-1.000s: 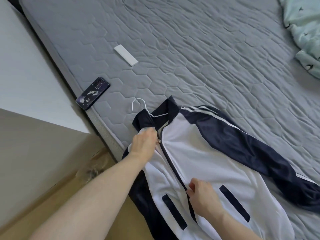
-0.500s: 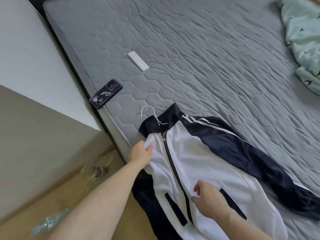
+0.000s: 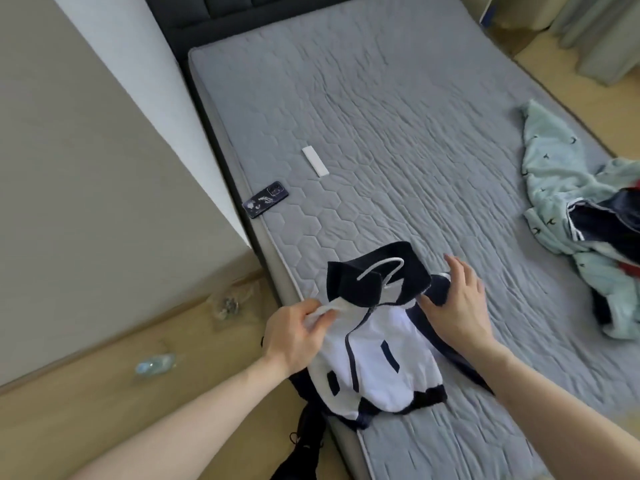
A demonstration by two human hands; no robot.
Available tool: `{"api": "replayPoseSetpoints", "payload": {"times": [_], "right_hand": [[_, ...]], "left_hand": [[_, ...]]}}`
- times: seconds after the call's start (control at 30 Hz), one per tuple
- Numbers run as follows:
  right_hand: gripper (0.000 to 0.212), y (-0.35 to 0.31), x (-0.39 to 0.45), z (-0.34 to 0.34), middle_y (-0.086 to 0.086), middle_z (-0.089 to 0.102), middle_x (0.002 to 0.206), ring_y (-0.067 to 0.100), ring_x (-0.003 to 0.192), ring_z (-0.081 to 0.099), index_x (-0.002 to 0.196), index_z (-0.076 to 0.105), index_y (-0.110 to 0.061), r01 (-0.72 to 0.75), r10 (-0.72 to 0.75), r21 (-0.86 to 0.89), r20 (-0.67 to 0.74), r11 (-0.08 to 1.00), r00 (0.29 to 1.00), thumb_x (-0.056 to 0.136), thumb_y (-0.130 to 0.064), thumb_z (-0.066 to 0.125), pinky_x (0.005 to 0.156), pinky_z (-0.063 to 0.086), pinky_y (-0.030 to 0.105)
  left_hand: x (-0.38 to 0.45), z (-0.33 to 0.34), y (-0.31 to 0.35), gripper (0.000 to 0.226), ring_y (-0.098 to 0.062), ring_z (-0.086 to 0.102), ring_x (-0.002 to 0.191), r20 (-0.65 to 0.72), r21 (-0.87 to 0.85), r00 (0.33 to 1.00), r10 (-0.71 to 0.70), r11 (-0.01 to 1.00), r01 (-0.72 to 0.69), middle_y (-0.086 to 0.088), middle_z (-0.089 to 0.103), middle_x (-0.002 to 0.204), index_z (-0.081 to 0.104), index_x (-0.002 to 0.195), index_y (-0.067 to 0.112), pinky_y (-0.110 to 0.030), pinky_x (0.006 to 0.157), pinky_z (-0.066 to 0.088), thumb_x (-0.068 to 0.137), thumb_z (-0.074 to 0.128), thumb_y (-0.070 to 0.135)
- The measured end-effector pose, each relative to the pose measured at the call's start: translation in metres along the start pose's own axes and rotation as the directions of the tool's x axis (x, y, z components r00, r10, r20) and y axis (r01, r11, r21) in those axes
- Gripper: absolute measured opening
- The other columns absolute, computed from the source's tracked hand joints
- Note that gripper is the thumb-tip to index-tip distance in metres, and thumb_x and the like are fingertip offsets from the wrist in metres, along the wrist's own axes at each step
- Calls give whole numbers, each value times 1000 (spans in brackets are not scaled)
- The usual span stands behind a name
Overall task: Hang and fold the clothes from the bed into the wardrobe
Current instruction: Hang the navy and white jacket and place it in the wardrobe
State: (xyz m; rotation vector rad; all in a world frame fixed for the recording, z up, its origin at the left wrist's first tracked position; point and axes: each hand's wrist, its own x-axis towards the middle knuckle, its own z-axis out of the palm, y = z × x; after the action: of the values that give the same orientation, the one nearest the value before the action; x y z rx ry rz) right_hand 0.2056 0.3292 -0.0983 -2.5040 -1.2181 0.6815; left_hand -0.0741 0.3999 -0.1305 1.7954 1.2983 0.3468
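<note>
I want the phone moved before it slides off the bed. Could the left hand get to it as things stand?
Probably, but not right away. The left hand is pinching the jacket shoulder, so it must let go first. Nothing lies between it and the phone at the mattress edge.

Two hands at a jacket on the bed's near edge.

The white-and-navy jacket (image 3: 372,355) lies zipped on the grey mattress (image 3: 398,140), its navy collar up and a white hanger (image 3: 381,270) hook poking out of the neck. The left hand (image 3: 294,336) pinches white cloth at one shoulder; the right hand (image 3: 457,303) lies flat, fingers spread, on the other shoulder. One dark sleeve hangs off the bed toward the wooden floor (image 3: 104,393). Further up the mattress lie a phone (image 3: 266,204) at the edge and a small white remote (image 3: 315,161). A heap of pale green and dark clothes (image 3: 571,216) sits well apart, at the far side.
</note>
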Motion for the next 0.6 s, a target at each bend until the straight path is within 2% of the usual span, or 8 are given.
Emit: {"api": "replayPoseSetpoints", "payload": {"times": [0.07, 0.13, 0.17, 0.23, 0.27, 0.33, 0.5, 0.6], "right_hand": [[62, -13, -21, -37, 4, 50, 147, 34, 138, 39, 145, 49, -19, 136, -130, -101, 68, 985, 989, 88, -23, 72, 110, 35, 50], [20, -26, -47, -68, -2, 67, 107, 33, 117, 58, 107, 64, -24, 272, -258, -120, 117, 955, 959, 88, -19, 67, 95, 41, 45], [11, -31, -61, -82, -9, 64, 88, 32, 101, 64, 91, 59, -28, 337, -321, -108, 140, 935, 937, 90, -20, 66, 83, 41, 40], [16, -42, -91, -107, -21, 59, 72, 19, 80, 66, 86, 57, -36, 428, -411, -59, 184, 902, 893, 94, -25, 65, 65, 38, 33], [11, -48, -108, -119, -26, 60, 71, 8, 75, 64, 91, 60, -38, 465, -447, -42, 206, 885, 870, 95, -29, 64, 61, 38, 29], [11, -63, -144, -139, -30, 65, 78, 1, 74, 62, 101, 63, -45, 537, -521, 13, 262, 844, 812, 96, -35, 62, 58, 44, 26], [11, -115, -230, -175, -10, 70, 79, 10, 71, 64, 94, 69, -36, 640, -654, 162, 319, 751, 687, 95, -38, 58, 65, 53, 36], [11, -154, -276, -188, -6, 72, 81, 12, 74, 66, 95, 71, -30, 703, -732, 217, 298, 677, 613, 97, -33, 60, 69, 55, 39]], "left_hand": [[-38, -23, 26, 37, -12, 56, 59, 7, -44, 999, 34, 998, -33, 6, 59, 62, 69, 78, 22, -25, 54, 33, 94, 56, 53], [-75, -48, 48, 37, -14, 54, 57, -30, -92, 999, 39, 995, -42, 3, 57, 61, 68, 76, 21, -27, 53, 32, 95, 57, 51], [-93, -61, 58, 34, -13, 51, 55, -59, -109, 998, 36, 993, -43, 3, 54, 59, 66, 72, 25, -27, 52, 31, 94, 58, 50], [-129, -86, 74, 33, -10, 47, 54, -112, -120, 993, 21, 992, -35, 5, 51, 57, 57, 66, 29, -27, 53, 31, 93, 60, 48], [-148, -98, 80, 34, -9, 47, 55, -137, -122, 991, 6, 992, -23, 6, 51, 58, 55, 66, 28, -28, 54, 32, 92, 61, 48], [-186, -122, 89, 35, -8, 46, 56, -209, -117, 978, -21, 993, -4, 6, 52, 59, 55, 67, 26, -27, 55, 33, 89, 62, 52], [-277, -182, 109, 28, -13, 53, 64, -449, -42, 891, -75, 997, 63, 5, 58, 67, 54, 69, 22, -32, 61, 42, 88, 68, 38], [-331, -218, 118, 23, -9, 57, 71, -566, -9, 821, -70, 997, 80, 12, 62, 75, 55, 72, 28, -30, 61, 45, 86, 62, 45]]}}
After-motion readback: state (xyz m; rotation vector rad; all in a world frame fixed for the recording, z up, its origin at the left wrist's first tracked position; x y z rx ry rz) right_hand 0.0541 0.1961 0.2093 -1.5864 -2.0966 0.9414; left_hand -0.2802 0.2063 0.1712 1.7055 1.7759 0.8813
